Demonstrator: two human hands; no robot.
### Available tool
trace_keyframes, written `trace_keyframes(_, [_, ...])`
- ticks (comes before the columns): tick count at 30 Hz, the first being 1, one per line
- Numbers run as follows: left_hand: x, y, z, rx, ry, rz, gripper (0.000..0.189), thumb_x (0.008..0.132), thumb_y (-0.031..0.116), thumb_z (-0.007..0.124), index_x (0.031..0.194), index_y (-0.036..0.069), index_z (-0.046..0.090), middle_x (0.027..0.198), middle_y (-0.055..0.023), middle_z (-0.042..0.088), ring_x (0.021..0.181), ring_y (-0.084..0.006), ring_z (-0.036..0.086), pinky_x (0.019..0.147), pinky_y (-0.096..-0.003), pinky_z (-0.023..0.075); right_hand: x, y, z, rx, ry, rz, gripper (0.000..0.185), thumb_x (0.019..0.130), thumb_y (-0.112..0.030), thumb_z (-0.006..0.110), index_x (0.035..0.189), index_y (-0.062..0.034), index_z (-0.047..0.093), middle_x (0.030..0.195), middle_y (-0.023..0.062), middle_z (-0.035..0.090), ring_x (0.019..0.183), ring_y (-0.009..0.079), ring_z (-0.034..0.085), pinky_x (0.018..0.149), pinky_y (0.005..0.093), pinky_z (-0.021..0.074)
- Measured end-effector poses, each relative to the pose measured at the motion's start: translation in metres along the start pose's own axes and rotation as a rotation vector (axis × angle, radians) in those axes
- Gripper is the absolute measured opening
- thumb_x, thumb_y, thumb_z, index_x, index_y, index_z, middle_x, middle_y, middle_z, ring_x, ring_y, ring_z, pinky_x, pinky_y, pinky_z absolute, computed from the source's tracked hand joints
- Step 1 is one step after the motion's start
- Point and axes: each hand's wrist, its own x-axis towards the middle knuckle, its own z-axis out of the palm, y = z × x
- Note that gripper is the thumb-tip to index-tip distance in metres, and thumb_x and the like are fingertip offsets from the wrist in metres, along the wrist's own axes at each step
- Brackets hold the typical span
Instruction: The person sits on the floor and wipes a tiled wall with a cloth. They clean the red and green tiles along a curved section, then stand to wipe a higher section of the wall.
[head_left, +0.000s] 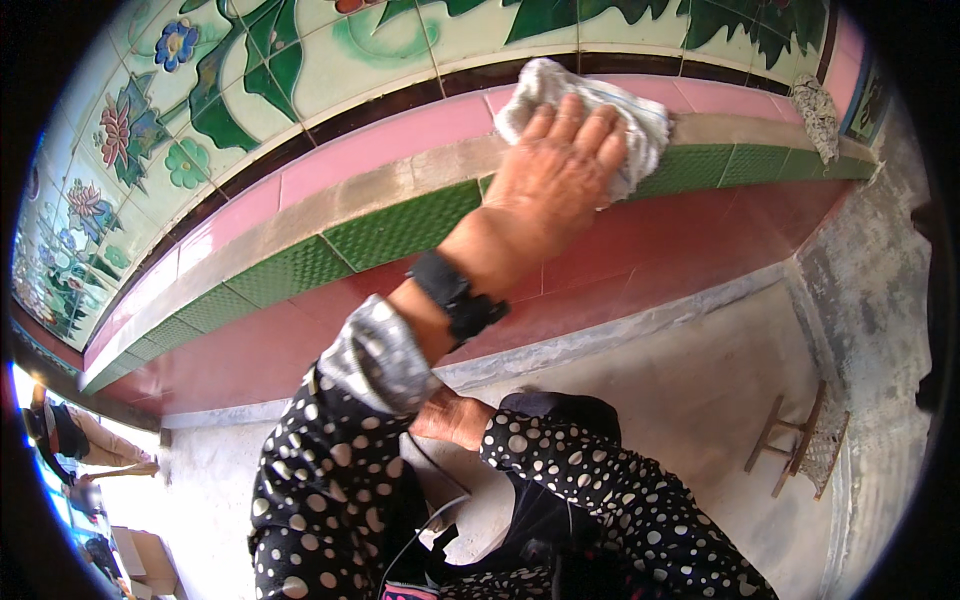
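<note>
My left hand (559, 161) lies over a folded white cloth (637, 127), pressing it against the narrow ledge with its fingers spread across the top. The cloth covers part of the pink tile border (382, 157), the bare ledge strip (435, 169) and the green textured edge tiles (405, 225). Around my left wrist is a black strap (454, 296), and the polka-dot sleeve is rolled back. Lower down, my right hand (454, 420) is beside the left forearm. Its fingers are hidden behind the left sleeve, so its grip cannot be seen.
A crumpled patterned cloth (816, 116) hangs over the ledge's right end. Glazed floral tiles (367, 75) rise behind it; dark red tiles (600, 255) face the front. A small wooden stool (799, 442) lies at right. A thin cable (442, 469), cardboard box (150, 559) and another person (90, 439) appear.
</note>
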Motion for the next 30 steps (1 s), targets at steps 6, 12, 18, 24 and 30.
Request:
trace_keyframes(6, [0.046,0.025,0.016,-0.114,-0.002,-0.043,0.072,0.081,0.035,0.073,0.141,0.008,0.045,0.145,-0.0125,0.046,0.136,-0.0437,0.038,0.112,-0.0518,0.0328,-0.007,0.009,0.000,-0.048,-0.083,0.058,0.018,0.081,-0.010,0.059,0.095,-0.0053,0.069,0.094,0.0153,0.067,0.090,0.0306,0.066,0.085,0.0450,0.0449])
trace_keyframes(12, [0.040,0.018,0.015,-0.134,0.048,-0.090,0.072,0.076,0.034,0.073,0.139,0.008,0.048,0.144,-0.0137,0.047,0.133,-0.0489,0.039,0.111,-0.0551,0.0327,-0.007,0.010,-0.006,-0.060,-0.109,0.074,0.018,0.081,-0.009,0.059,0.096,-0.0044,0.068,0.093,0.0159,0.067,0.090,0.0314,0.066,0.084,0.0454,0.0451])
trace_keyframes(18, [-0.004,-0.014,-0.006,-0.165,0.024,-0.120,0.070,0.077,0.034,0.072,0.137,0.006,0.050,0.145,-0.0150,0.046,0.133,-0.0496,0.039,0.112,-0.0564,0.0319,-0.007,0.011,-0.008,-0.066,-0.064,0.083,0.018,0.081,-0.008,0.059,0.096,-0.0034,0.067,0.093,0.0165,0.067,0.089,0.0322,0.066,0.084,0.0459,0.0452])
trace_keyframes(24, [-0.083,-0.065,-0.050,-0.117,-0.156,-0.210,0.073,0.078,0.041,0.077,0.133,0.002,0.050,0.154,-0.0088,0.037,0.143,-0.0419,0.031,0.116,-0.0561,0.0281,-0.004,0.011,-0.004,-0.094,-0.176,0.115,0.014,0.082,-0.006,0.056,0.094,-0.0027,0.063,0.091,0.0166,0.066,0.088,0.0340,0.066,0.080,0.0465,0.0478])
trace_keyframes(30, [-0.185,-0.133,-0.107,0.003,-0.188,-0.330,0.073,0.067,0.027,0.084,0.128,0.001,0.052,0.151,-0.0098,0.044,0.140,-0.0402,0.037,0.114,-0.0504,0.0319,-0.010,0.012,0.008,-0.105,-0.204,0.100,0.011,0.083,-0.007,0.056,0.093,-0.0036,0.061,0.090,0.0157,0.065,0.084,0.0347,0.066,0.078,0.0467,0.0491])
